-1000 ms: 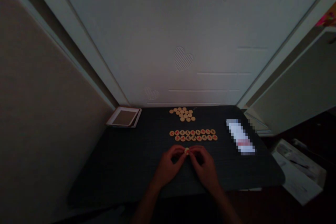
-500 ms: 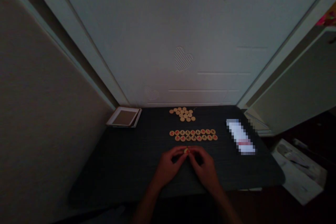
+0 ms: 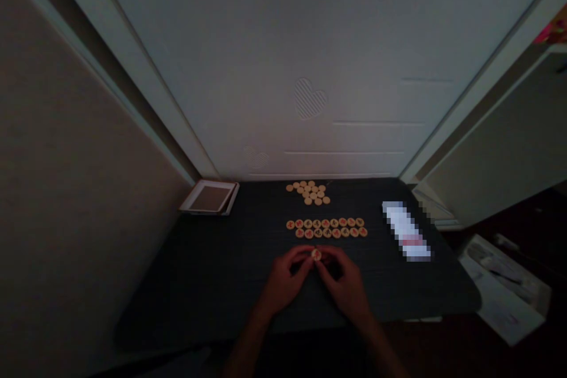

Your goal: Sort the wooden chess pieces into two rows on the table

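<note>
Between the fingertips of both my hands is a round Chinese chess piece [image 3: 316,255], its red character facing me. My left hand [image 3: 289,274] pinches it from the left and my right hand [image 3: 342,276] from the right, just above the dark table [image 3: 199,283]. Just beyond my fingers lie two rows of chess pieces [image 3: 326,228], face up, some with red characters and some with dark ones. Farther back, a loose cluster of plain-looking pieces [image 3: 308,192] rests near the white panel; no characters show on them.
An open shallow box [image 3: 182,210] sits at the table's back left corner. A pixelated bright object [image 3: 405,230] lies on the right side. The white panel [image 3: 266,71] rises along the far edge. Beyond the right edge, lower down, is a white box [image 3: 509,325].
The chess piece in my fingers has turned, so its red character now shows more fully. Both hands have stayed in nearly the same place, and the rows look unchanged.
</note>
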`<state>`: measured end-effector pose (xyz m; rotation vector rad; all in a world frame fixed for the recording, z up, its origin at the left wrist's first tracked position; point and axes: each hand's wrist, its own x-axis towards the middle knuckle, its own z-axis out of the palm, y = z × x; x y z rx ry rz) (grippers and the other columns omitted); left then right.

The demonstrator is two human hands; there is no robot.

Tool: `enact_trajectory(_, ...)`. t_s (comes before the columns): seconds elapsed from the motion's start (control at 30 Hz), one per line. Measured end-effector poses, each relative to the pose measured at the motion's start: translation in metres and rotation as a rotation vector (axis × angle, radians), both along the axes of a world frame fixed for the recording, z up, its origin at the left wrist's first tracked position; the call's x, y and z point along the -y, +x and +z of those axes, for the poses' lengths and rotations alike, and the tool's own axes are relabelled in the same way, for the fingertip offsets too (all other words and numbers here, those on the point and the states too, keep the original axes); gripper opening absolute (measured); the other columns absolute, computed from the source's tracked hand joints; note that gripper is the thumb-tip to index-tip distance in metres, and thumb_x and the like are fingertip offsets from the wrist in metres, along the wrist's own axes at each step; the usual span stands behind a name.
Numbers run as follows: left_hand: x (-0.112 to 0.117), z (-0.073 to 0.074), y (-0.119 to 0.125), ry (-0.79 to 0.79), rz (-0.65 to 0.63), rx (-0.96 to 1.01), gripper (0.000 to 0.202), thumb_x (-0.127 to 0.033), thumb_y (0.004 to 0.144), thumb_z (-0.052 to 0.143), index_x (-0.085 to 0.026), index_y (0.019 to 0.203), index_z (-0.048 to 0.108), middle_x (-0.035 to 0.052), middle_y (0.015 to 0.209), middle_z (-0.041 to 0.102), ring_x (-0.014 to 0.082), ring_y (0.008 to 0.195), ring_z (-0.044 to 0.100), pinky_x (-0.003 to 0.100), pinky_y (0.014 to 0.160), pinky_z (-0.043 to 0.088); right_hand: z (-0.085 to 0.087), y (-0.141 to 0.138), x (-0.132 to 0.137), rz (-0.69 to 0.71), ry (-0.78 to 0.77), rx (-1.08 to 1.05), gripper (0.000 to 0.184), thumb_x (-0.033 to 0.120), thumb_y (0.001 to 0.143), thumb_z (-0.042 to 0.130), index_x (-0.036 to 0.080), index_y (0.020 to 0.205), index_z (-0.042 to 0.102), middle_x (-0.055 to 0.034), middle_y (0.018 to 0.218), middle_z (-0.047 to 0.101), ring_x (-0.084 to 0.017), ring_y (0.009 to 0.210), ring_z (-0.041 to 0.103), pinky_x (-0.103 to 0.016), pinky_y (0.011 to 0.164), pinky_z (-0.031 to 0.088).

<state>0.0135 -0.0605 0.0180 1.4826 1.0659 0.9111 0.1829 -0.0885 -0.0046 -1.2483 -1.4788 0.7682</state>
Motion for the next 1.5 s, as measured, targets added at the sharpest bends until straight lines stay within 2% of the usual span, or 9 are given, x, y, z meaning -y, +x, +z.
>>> enact_trajectory(0.2,-0.0002,-0.0038,-0.0006,0.029,0.001,0.017,0.024,-0.031,0.092,0.064,-0.023,0.114,0.066,0.0048,0.112,0.076,0.021,0.103,0.073,0.035,0.096,0.056,0.0013,-0.0004,0.0005,-0.007,-0.004,0.013,0.024,0.03,0.092,0.065,0.024,0.115,0.067,-0.0067,0.108,0.072,-0.022,0.095,0.069,-0.036,0.085,0.057)
enact_trajectory(0.7,-0.0009,-0.003,-0.0006,0.035,0.011,-0.006,0.02,-0.034,0.092,0.063,-0.023,0.108,0.066,0.0049,0.107,0.076,0.0202,0.1,0.072,0.034,0.093,0.056,0.0056,-0.0007,0.0009,0.011,-0.016,-0.002,0.025,0.032,0.092,0.065,0.024,0.115,0.068,-0.0064,0.104,0.074,-0.022,0.088,0.071,-0.035,0.081,0.058)
enact_trajectory(1.17,-0.0002,-0.0011,0.0029,0.051,0.025,-0.04,0.019,-0.038,0.092,0.063,-0.023,0.103,0.067,0.0035,0.099,0.077,0.0196,0.092,0.074,0.032,0.086,0.058,0.0044,-0.0013,-0.0007,0.023,0.007,0.021,0.022,0.028,0.091,0.063,0.024,0.112,0.066,-0.0059,0.101,0.071,-0.021,0.088,0.069,-0.034,0.08,0.057)
enact_trajectory(1.5,0.0015,-0.0026,0.0031,0.07,0.004,-0.035,0.016,-0.035,0.093,0.062,-0.024,0.104,0.067,0.0026,0.1,0.077,0.0189,0.092,0.073,0.032,0.087,0.057,0.0084,-0.0011,-0.0008,0.035,0.049,0.037,0.021,0.022,0.091,0.061,0.025,0.111,0.066,-0.0052,0.101,0.068,-0.02,0.088,0.066,-0.032,0.078,0.055)
